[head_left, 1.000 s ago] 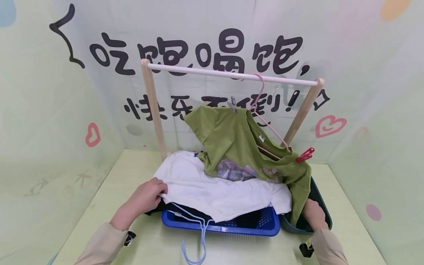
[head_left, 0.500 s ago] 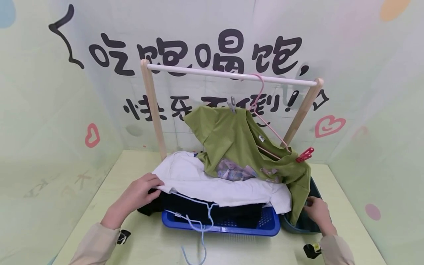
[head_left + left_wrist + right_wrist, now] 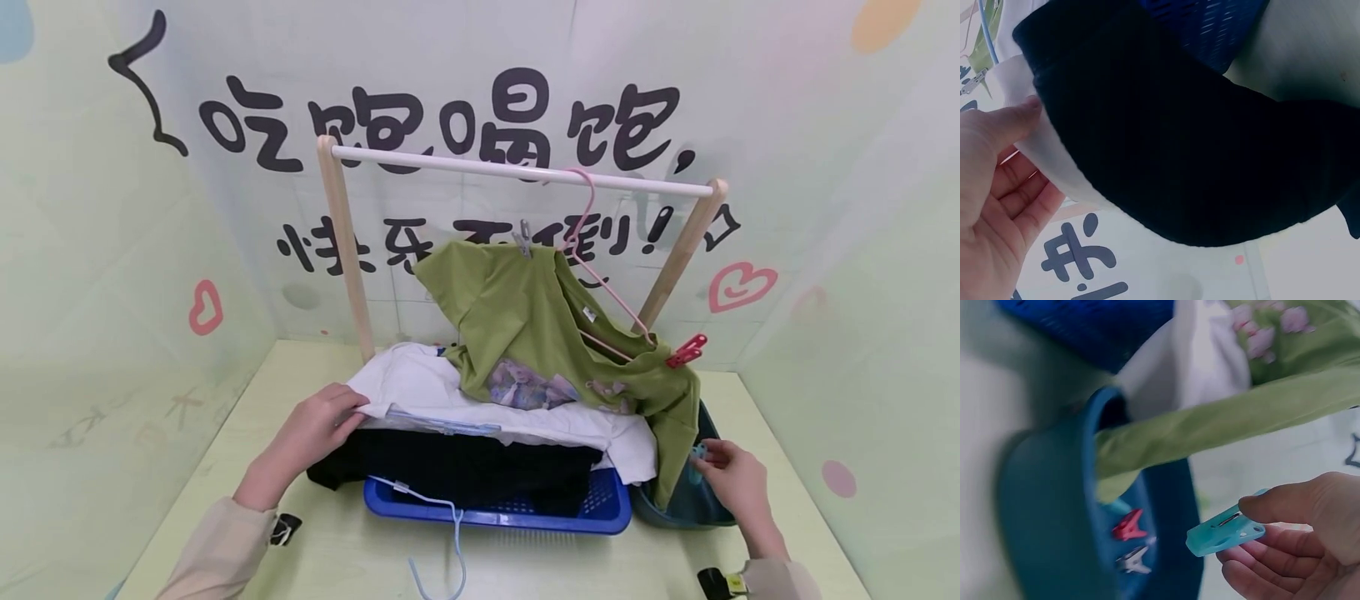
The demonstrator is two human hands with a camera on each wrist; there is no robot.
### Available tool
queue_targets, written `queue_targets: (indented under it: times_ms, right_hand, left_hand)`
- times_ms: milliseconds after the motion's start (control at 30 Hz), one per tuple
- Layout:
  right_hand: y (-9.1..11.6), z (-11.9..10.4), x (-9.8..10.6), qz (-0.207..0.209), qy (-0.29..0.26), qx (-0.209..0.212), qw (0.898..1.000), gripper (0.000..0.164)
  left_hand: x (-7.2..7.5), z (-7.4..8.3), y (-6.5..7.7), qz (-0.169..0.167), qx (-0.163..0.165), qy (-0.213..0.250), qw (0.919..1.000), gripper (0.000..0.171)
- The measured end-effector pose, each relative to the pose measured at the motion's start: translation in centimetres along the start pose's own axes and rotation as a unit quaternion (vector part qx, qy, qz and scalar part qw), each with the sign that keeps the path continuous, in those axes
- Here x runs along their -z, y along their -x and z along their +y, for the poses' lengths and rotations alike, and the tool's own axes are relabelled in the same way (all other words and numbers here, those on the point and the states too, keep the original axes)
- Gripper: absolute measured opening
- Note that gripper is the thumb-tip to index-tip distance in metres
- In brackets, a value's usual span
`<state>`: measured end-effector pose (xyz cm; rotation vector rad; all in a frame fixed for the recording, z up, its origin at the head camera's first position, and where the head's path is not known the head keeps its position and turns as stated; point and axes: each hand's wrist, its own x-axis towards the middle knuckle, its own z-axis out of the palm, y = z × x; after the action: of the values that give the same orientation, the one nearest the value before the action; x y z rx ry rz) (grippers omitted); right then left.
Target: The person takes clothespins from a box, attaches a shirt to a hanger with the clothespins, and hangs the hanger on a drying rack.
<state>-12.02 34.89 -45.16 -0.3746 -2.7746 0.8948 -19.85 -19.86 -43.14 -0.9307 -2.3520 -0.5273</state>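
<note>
My left hand (image 3: 322, 421) pinches the left edge of a white shirt (image 3: 420, 385). In the left wrist view, its thumb lies on the white cloth beside a black garment (image 3: 1179, 137). That black garment lies under the white shirt, over the blue basket. A light-blue hanger (image 3: 450, 427) shows along the white shirt's front edge. Between thumb and fingers, my right hand (image 3: 738, 483) holds a light-blue clothespin (image 3: 1225, 532). It is beside the green shirt's sleeve (image 3: 678, 442), above the dark teal bin (image 3: 671, 518). Red (image 3: 1129, 526) and grey clothespins (image 3: 1134, 559) lie in the bin.
A green shirt (image 3: 517, 308) hangs tilted on a pink hanger (image 3: 588, 208) from the rack's white bar (image 3: 450, 164). Grey (image 3: 523, 240) and red clothespins (image 3: 686, 352) grip it. Another light-blue hanger (image 3: 457, 550) sticks out over the blue basket's rim (image 3: 540, 522).
My left hand has drawn the white shirt's front edge up and back, its hanger hook swinging away and baring more black cloth. My right hand has come out of the bin with the light-blue clothespin.
</note>
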Motion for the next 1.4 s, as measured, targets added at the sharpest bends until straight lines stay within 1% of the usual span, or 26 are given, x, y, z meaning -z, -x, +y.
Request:
queue_targets:
  times_ms: [100,233,333,433,600,800,1033,1167,1267,1333,1400]
  right_hand:
    - [0.5,-1.0,0.6,0.035,-0.017,-0.006,0.999,0.032]
    - [1.3,-2.5,1.2,0.082,-0.047,-0.004,0.996,0.031]
    - [1.9,-3.6,1.6,0.103,-0.063,-0.003,0.993,0.031]
    - [2.4,-4.5,2.0,0.109,-0.076,0.002,0.991,0.031]
    - [3.0,-6.1,2.3,0.097,-0.115,0.031,0.988,0.032]
    - [3.7,-8.1,2.2,0.087,-0.168,0.071,0.979,0.032]
    - [4.4,-10.4,1.9,0.082,-0.191,0.091,0.974,0.032]
    - [4.5,-11.9,1.3,0.067,-0.202,0.12,0.97,0.033]
    - [4.6,-13.1,0.6,0.047,-0.217,0.143,0.964,0.033]
    - [4.7,-14.1,0.0,0.031,-0.237,0.155,0.958,0.033]
    - [4.8,-15.1,-0.6,0.01,-0.262,0.171,0.95,0.033]
  left_hand:
    - [-0.1,0.1,-0.1,0.006,0.011,0.0,0.9999,0.022]
    - [-0.1,0.2,-0.2,0.015,0.025,-0.002,0.9996,0.022]
    - [-0.1,0.3,-0.3,0.016,0.031,-0.004,0.9994,0.022]
    - [-0.1,0.3,-0.4,0.013,0.037,-0.003,0.9992,0.021]
    - [-0.1,0.4,-0.5,0.012,0.046,0.001,0.9989,0.02]
    - [-0.2,0.4,-0.7,0.005,0.052,0.012,0.9986,0.019]
    - [-0.3,0.3,-1.0,0.015,0.046,0.014,0.9987,0.019]
    - [-0.3,0.4,-1.1,0.022,0.047,0.014,0.9986,0.02]
    - [-0.2,0.4,-1.2,0.025,0.046,0.018,0.9985,0.02]
    - [-0.2,0.4,-1.3,0.026,0.045,0.02,0.9985,0.02]
    - [-0.3,0.4,-1.3,0.027,0.043,0.022,0.9984,0.02]
